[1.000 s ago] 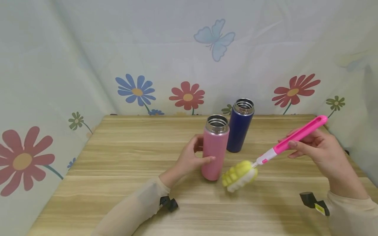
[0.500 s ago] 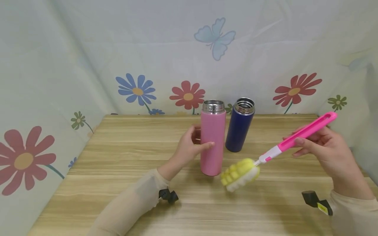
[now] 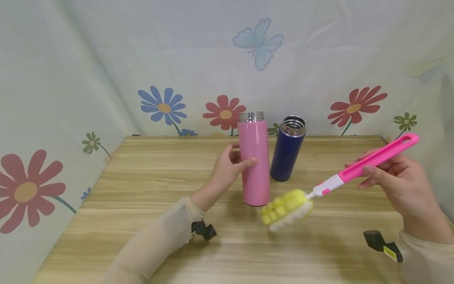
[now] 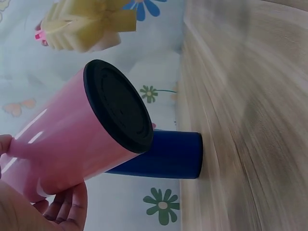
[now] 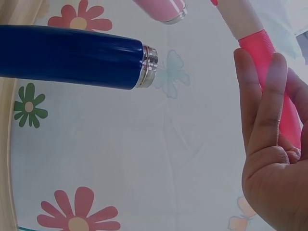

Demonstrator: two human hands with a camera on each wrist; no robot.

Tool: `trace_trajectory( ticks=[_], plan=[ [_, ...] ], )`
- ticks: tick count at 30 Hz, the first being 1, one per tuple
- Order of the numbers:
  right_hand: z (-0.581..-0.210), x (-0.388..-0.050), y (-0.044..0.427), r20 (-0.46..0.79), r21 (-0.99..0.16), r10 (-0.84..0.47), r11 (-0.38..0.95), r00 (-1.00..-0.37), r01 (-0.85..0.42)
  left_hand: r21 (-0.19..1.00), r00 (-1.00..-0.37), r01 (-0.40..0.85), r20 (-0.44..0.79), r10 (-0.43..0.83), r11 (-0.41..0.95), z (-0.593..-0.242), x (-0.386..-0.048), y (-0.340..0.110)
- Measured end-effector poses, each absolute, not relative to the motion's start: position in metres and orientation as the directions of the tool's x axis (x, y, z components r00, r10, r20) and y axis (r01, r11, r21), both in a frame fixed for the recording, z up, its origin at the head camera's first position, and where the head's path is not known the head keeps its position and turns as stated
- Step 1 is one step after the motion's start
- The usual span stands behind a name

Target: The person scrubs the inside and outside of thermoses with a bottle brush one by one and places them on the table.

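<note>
My left hand [image 3: 225, 171] grips a pink thermos bottle [image 3: 254, 165] around its side, thumb across the front. The bottle is lidless, with a bare steel neck, and its black base [image 4: 118, 106] is off the table in the left wrist view. In my right hand [image 3: 400, 181] is a bottle brush, held by its pink handle [image 3: 379, 157] between thumb and fingers. Its yellow and white sponge head [image 3: 287, 209] points down to the left, in front of the pink bottle's foot. A dark blue thermos bottle [image 3: 288, 152], also lidless, stands upright behind and to the right.
The wooden table [image 3: 159, 169] extends beneath both hands. A pale cloth backdrop [image 3: 191, 51] with printed flowers and a butterfly rises along its back and sides. Small black wrist cameras [image 3: 203, 230] sit below each hand.
The pink bottle has been lifted and its top tipped away, so its opening no longer shows. The brush and right hand have shifted slightly right. The blue bottle stays put.
</note>
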State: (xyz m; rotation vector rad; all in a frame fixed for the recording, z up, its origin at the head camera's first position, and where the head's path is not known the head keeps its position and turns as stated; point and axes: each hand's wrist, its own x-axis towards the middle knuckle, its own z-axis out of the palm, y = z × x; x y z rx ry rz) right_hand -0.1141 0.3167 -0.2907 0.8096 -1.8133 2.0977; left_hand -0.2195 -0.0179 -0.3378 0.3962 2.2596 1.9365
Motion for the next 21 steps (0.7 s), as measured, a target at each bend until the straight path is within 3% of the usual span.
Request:
trace_trajectory(
  ticks=[5, 21],
  plan=[
    [-0.292, -0.114, 0.315, 0.585, -0.798, -0.183, -0.299, -0.790, -0.523, 0.989, -0.961, 0.082, 0.045, 0.272, 0.125, -0.338, -0.222, -0.017],
    [-0.294, -0.107, 0.301, 0.630, -0.756, -0.174, -0.362, -0.757, -0.545, 0.999, -0.971, -0.032, -0.030, 0.236, -0.005, -0.326, -0.231, -0.011]
  ],
)
